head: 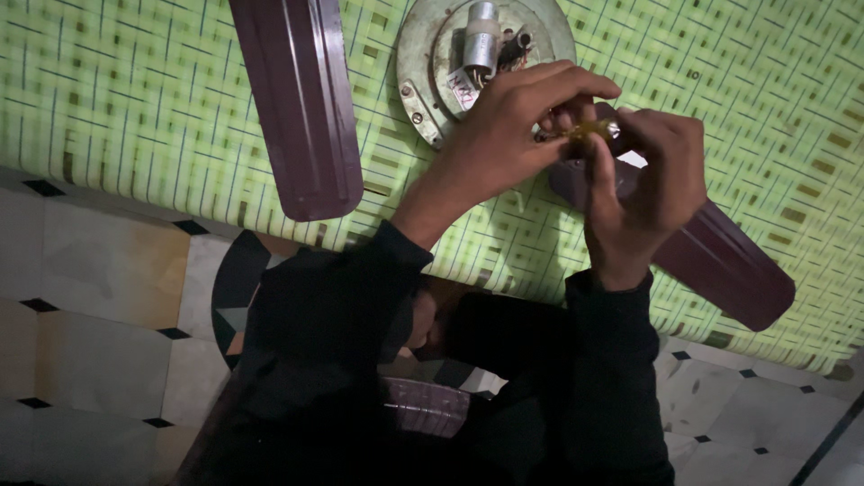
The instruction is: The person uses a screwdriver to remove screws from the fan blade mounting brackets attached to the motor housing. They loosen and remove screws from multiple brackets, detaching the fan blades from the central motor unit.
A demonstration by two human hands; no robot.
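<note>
A ceiling fan lies on a green woven mat (135, 99). Its round grey motor housing (423, 54) carries a silver cylindrical capacitor (481, 36) on top. One maroon blade (301, 99) points toward me on the left, another maroon blade (720, 256) runs to the lower right. My left hand (513, 130) and my right hand (652, 184) meet just right of the housing. Both pinch a small yellowish part (589, 130) between the fingertips. What the part is cannot be made out.
The mat ends on a tiled floor (90, 297) with pale squares and small black diamonds. My dark sleeves and lap fill the lower middle. A ribbed purplish object (427, 405) lies between my legs.
</note>
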